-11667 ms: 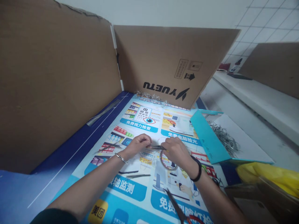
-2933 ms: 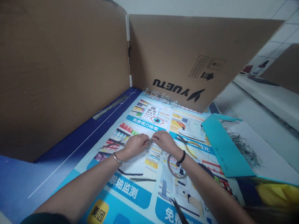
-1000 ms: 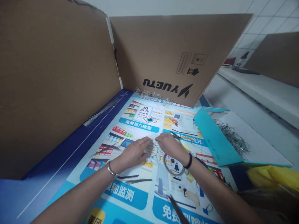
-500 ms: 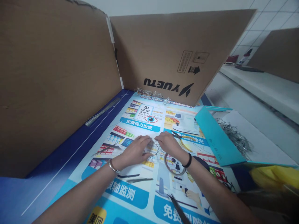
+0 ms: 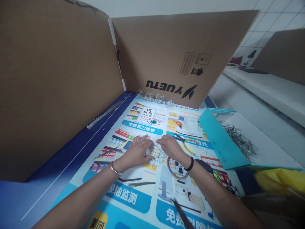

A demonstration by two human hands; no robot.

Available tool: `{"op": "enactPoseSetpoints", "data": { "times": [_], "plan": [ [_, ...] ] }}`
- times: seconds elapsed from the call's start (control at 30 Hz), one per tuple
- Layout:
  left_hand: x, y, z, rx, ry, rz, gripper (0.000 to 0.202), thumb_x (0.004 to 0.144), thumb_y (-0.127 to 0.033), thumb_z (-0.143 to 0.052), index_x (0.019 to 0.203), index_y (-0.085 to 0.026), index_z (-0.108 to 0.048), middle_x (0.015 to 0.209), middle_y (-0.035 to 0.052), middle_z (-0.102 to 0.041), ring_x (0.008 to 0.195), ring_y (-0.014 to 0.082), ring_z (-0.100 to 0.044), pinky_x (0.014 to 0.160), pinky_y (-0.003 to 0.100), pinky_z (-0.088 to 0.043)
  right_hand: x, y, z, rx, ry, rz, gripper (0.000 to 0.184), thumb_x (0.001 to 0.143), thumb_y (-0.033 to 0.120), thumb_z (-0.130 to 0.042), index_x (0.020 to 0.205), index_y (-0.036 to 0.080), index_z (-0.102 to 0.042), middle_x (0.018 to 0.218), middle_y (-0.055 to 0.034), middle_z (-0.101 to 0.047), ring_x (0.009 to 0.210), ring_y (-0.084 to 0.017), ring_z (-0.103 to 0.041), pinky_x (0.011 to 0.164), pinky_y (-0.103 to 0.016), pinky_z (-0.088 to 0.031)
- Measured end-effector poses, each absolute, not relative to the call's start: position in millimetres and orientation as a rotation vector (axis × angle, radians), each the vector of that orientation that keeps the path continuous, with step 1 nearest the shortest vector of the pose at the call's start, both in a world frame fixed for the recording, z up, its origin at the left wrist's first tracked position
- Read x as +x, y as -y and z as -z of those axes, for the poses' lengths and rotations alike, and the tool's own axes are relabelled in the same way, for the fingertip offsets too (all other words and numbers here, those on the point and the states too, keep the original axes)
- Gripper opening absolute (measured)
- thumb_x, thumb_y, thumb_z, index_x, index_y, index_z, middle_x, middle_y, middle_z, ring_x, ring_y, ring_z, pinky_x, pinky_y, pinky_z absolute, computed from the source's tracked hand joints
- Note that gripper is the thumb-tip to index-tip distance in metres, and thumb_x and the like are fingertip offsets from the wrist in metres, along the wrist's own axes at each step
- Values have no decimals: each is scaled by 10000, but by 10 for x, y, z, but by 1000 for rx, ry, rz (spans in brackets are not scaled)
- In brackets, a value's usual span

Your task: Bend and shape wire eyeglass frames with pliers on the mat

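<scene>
My left hand (image 5: 137,152) lies flat on the printed poster (image 5: 143,127), fingers stretched forward, its fingertips at the edge of a small tangle of thin wire (image 5: 159,155). My right hand (image 5: 172,147) is just right of it, fingers curled and pinched on the wire at the tangle's top. The two hands' fingertips almost meet. A ring of clear tape (image 5: 175,166) lies on the poster under my right wrist. Pliers with yellow handles (image 5: 188,145) lie just beyond my right hand.
Tall cardboard walls (image 5: 59,79) close in the left and back. A teal box lid (image 5: 214,140) holding metal wire scraps (image 5: 239,140) stands at the right, a yellow bag (image 5: 274,178) before it. Scissors (image 5: 181,213) lie near the front edge; dark wire bits (image 5: 138,183) lie by my left forearm.
My left hand's fingers have spread flat and slid a little forward. My right hand stays pinched at the wire. Over the longer span the pliers were set down on the poster.
</scene>
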State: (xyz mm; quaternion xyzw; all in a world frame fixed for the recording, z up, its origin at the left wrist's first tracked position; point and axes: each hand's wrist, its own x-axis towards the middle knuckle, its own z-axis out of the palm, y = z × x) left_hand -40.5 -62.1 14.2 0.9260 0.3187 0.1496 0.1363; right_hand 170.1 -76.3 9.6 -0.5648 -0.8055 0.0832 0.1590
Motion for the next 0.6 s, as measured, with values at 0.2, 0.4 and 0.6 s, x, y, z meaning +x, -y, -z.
{"op": "enactPoseSetpoints", "data": {
  "times": [0.2,0.4,0.6],
  "plan": [
    [-375,661,-176,2727,-952,-401,493,786,-391,-580,1242,-235,-476,1340,67,-497,1323,281,-319,1082,508,-171,1708,759,-86,-1596,2328,-216,320,807,50,-454,896,224,-706,754,-35,-595,785,-159,-485,769,-267,-351],
    [-363,649,-153,2702,-944,-430,481,782,-366,-582,1223,-214,-464,1287,92,-525,1289,264,-362,1061,476,-219,1714,757,-80,-1551,2348,-172,305,839,74,-448,898,224,-707,731,-36,-586,779,-158,-487,749,-264,-356],
    [-388,584,-151,2639,-868,-503,460,754,-323,-611,1180,-207,-482,1221,90,-535,1214,265,-405,1003,435,-312,1707,740,-42,-1537,2364,-139,274,888,156,-443,955,225,-700,725,-39,-590,748,-154,-490,736,-270,-355]
  ]
}}
